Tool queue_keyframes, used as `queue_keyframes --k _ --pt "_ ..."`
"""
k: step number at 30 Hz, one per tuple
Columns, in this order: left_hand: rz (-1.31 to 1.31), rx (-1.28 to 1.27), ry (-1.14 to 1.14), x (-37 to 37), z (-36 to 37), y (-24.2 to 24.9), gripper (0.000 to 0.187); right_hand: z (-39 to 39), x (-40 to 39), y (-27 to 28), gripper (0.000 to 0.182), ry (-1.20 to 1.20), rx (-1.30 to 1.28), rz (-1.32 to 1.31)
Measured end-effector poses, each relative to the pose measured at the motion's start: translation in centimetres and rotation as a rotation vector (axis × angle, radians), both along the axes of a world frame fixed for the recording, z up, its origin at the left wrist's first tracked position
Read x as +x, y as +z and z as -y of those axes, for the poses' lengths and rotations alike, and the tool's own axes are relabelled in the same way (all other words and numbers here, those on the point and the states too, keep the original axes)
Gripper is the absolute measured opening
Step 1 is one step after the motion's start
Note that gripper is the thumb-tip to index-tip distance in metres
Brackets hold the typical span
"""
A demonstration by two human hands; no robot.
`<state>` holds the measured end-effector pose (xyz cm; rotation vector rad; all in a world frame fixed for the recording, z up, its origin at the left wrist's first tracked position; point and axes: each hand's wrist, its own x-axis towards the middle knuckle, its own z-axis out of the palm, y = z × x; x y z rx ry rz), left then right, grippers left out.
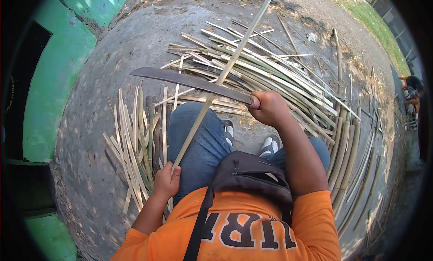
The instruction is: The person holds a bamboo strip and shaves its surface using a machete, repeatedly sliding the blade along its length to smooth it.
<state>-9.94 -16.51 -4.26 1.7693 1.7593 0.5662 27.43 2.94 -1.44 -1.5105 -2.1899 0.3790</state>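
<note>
My right hand [270, 108] is closed round the handle of a machete [189, 82], its long dark blade pointing left. The blade crosses over a long bamboo strip [195, 128] and appears to touch it, though the exact contact is hard to see. Around the strip's lower end my left hand [167, 180] is wrapped, beside my left knee. From there the strip slants up and away to the right, past the top edge of the view. Beyond my knees lies a large pile of split bamboo strips [275, 73].
More bamboo strips [131, 148] are heaped to my left. Whole bamboo poles [345, 157] lie along my right. A green wall [58, 89] with dark openings stands at left. Another person [410, 94] is at the far right. A black bag [252, 175] rests on my lap.
</note>
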Motion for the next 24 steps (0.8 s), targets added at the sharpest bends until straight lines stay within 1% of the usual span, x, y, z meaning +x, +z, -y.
queue_keyframes --k 3,6,7,10,11,14,17,20,21,24 --pt "0.016 -0.007 0.001 0.0 0.0 0.0 0.053 0.8 -1.6 -0.3 0.011 0.177 0.046 0.08" --pt "0.026 -0.013 0.009 -0.1 0.1 -0.1 0.053 0.7 -2.3 0.3 0.01 0.186 0.059 0.126" --pt "0.034 -0.027 0.014 -0.2 0.1 -0.2 0.053 0.5 -2.4 0.2 0.011 0.166 0.008 0.136" --pt "0.041 -0.052 0.018 -0.5 0.0 -0.2 0.054 -0.6 -1.7 -1.5 0.015 0.111 0.008 0.093" --pt "0.042 -0.056 0.019 -0.5 -0.1 -0.2 0.054 -0.8 -1.3 -1.8 0.018 0.055 0.022 0.134" --pt "0.049 -0.097 0.01 -0.6 -0.2 0.1 0.055 -0.9 -0.9 -2.2 0.019 0.047 0.093 0.103" --pt "0.063 -0.096 -0.006 -0.8 -0.3 0.0 0.057 -0.1 -1.4 -1.7 0.017 0.067 0.093 0.017" --pt "0.067 -0.099 -0.014 -0.7 -0.4 0.4 0.058 0.6 -2.1 -1.0 0.014 0.145 0.045 0.041" --pt "0.067 -0.106 -0.013 -0.9 -0.4 0.4 0.058 0.6 -2.4 -0.9 0.012 0.165 0.057 0.09" --pt "0.097 -0.128 -0.027 -1.2 -0.6 0.0 0.061 0.4 -2.5 0.0 0.012 0.098 0.044 0.183"
